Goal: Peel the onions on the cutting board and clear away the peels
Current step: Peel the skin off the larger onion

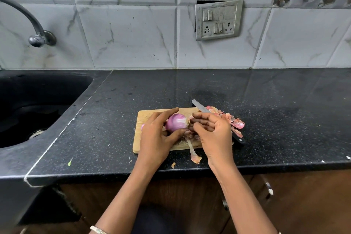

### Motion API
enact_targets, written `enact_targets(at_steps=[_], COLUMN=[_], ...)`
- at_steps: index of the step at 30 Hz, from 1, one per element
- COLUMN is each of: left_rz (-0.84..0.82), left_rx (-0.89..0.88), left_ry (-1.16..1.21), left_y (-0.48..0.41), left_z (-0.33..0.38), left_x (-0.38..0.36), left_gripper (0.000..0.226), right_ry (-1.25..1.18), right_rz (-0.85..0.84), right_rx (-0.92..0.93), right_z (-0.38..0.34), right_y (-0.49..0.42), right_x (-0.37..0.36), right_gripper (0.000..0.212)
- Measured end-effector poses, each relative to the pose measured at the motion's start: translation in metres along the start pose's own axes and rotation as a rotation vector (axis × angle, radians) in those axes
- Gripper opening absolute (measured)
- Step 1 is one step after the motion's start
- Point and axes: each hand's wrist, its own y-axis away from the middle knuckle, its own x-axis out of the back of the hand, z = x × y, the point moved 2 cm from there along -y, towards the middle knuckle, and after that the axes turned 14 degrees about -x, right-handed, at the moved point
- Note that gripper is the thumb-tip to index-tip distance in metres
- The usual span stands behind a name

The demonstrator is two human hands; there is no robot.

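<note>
Head view: a purple onion (176,122) is held just above the middle of the wooden cutting board (146,116). It is grasped by the left hand (155,135), whose fingers and thumb are curled round its left side. The right hand (212,131) is set against the onion's right end with its fingers bent inward. Whether a flap of skin is pinched between them cannot be told, since the fingertips are bunched and shadowed.

Most of the onion's visible face is already smooth and glossy, so the peeling of this one is judged to be near its finish. A sliver of pink that may be a second onion is glimpsed behind the left hand, but too little is shown to be sure.

A knife (199,105) is laid across the board's right edge, partly hidden by the right hand. A heap of peels (235,122) is piled beside it, spilling onto the black counter (266,100). One long strip (193,155) is draped off the board's near edge, and a small scrap (173,165) is left just beyond it.

Next, the last skin at the end must be stripped away while the onion is kept steady, and the scattered peels then gathered.
</note>
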Motion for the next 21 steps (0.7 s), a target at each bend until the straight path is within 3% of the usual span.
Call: enact_targets(at_steps=[4, 8, 10, 13, 21], left_rz=[0.004, -0.007, -0.021, -0.040, -0.094], left_rx=[-0.002, -0.022, -0.032, -0.023, -0.028], left_ry=[0.038, 0.085, 0.076, 0.078, 0.081], left_y=[0.001, 0.001, 0.001, 0.001, 0.000], left_z=[0.000, 0.003, 0.003, 0.003, 0.002], left_x=[0.001, 0.001, 0.001, 0.002, 0.001], left_gripper=[0.049, 0.042, 0.043, 0.044, 0.042], right_ry=[0.156, 0.357, 0.330, 0.221, 0.268], right_rz=[0.064, 0.079, 0.019, -0.082, -0.126], right_rx=[0.200, 0.331, 0.324, 0.258, 0.242], right_z=[0.001, -0.005, -0.008, -0.008, -0.017], right_y=[0.004, 0.008, 0.011, 0.011, -0.001], right_x=[-0.002, -0.004, -0.005, -0.001, 0.013], right_gripper=[0.015, 0.033, 0.039, 0.027, 0.015])
